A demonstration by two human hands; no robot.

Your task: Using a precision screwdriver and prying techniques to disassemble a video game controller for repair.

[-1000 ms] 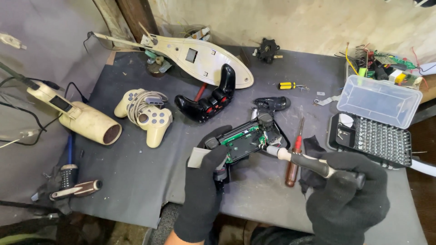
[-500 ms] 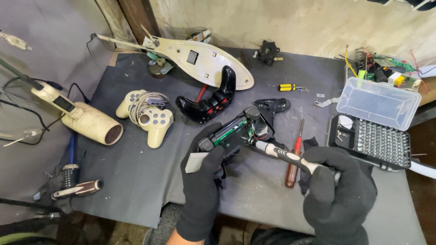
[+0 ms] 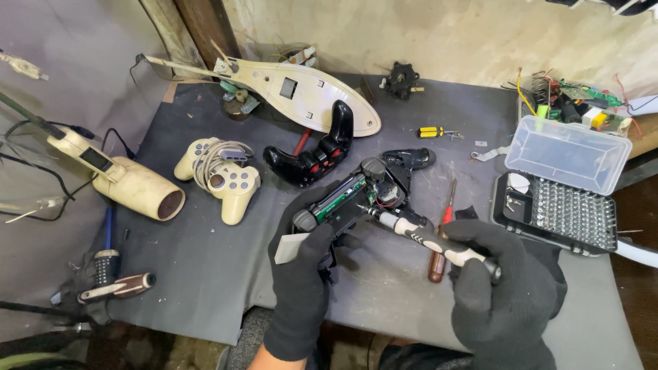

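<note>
Desk (image 3: 205, 274), dark mat, fills most of frame. Upper centre: long cream shell (image 3: 301, 92) with a small window. Far right: bit case (image 3: 555, 212), clear lid (image 3: 565, 154) swung up behind it. Left: cream dryer (image 3: 130, 185). Centre-left: cream gamepad (image 3: 223, 179), cord wrapped round it; just right of it a black gamepad (image 3: 319, 154) with red buttons. Lower centre: left hand (image 3: 301, 267), black glove, closed around an opened controller (image 3: 349, 199), raised off the desk and tilted; green board and wires exposed. A white pad or card (image 3: 291, 247) is pinned under the thumb. Lower right: right hand (image 3: 504, 288), gloved, fist closed on a screwdriver (image 3: 425, 236), black-and-white handle, tip touching the board area. Red-handled driver (image 3: 442, 236) lies on the desk beneath it. Small yellow driver (image 3: 435, 131) upper centre-right. Judgement: controller light, plastic shell stiff, but bare board and thin wires fragile; grip by the outer shell edges and handle horns, not the board. Gloves may slip on smooth plastic.
</note>
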